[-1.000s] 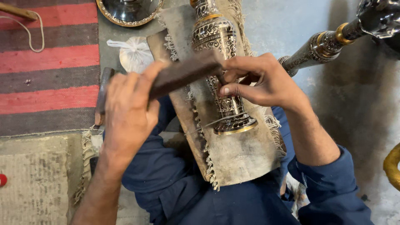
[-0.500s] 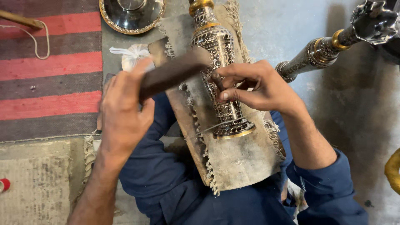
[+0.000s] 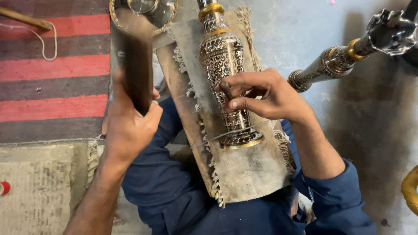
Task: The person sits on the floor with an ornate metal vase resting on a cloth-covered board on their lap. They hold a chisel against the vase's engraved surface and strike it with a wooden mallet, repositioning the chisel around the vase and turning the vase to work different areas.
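The right hand [image 3: 265,93] rests on the engraved metal vase [image 3: 226,74], thumb and forefinger pinched on a small dark punch [image 3: 226,91] whose tip meets the vase's patterned body near its middle; the remaining fingers curl against the metal. The left hand [image 3: 130,126] is clenched round a dark wooden block [image 3: 136,65], held upright and motion-blurred, left of the vase and clear of it, with open room between block and punch. The left forearm runs down toward the lower frame edge; the right forearm, in a blue sleeve [image 3: 339,196], angles away to the lower right of the vase. The vase lies lengthwise on a fringed, worn cloth pad [image 3: 248,174] over a board across the lap, its gold-rimmed foot nearest the person and its neck reaching the top frame edge. Half a second earlier the block lay slanted low across the vase, close to the right hand; it now stands raised and well apart, while the right hand keeps its place. Right of the vase, a second ornate metal stem [image 3: 331,65] lies on the grey floor. Left of the vase, a red and grey striped rug [image 3: 52,78]; above the block, a round metal dish [image 3: 143,13].
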